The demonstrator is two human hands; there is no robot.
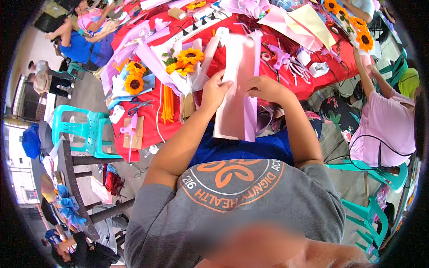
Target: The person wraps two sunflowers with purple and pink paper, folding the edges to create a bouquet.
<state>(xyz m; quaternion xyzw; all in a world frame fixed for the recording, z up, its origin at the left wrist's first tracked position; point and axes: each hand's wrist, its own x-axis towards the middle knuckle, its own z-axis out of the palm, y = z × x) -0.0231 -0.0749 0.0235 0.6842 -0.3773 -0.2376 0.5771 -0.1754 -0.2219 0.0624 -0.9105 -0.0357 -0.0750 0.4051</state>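
Note:
A long sheet of pale pink wrapping paper (229, 107) hangs over the near table edge, folded lengthwise, with a lilac strip showing along its right side. My left hand (216, 91) pinches its left edge between thumb and fingers. On the opposite side my right hand (267, 89) is closed, fingers bent, gripping the right edge. Just left of the paper lies a sunflower bouquet (190, 57) in white and lilac wrap. A pink glue gun (279, 56) and a white tape dispenser (318, 69) rest to the right of my right hand.
The red tablecloth (149, 123) carries scissors (141, 107), another pink glue gun (130, 127), more sunflowers (134, 83) and a white power strip (201, 26) with cords. At right, a person in a pink shirt (386, 118) sits beside a sunflower bouquet (364, 40). A teal chair (82, 127) stands left.

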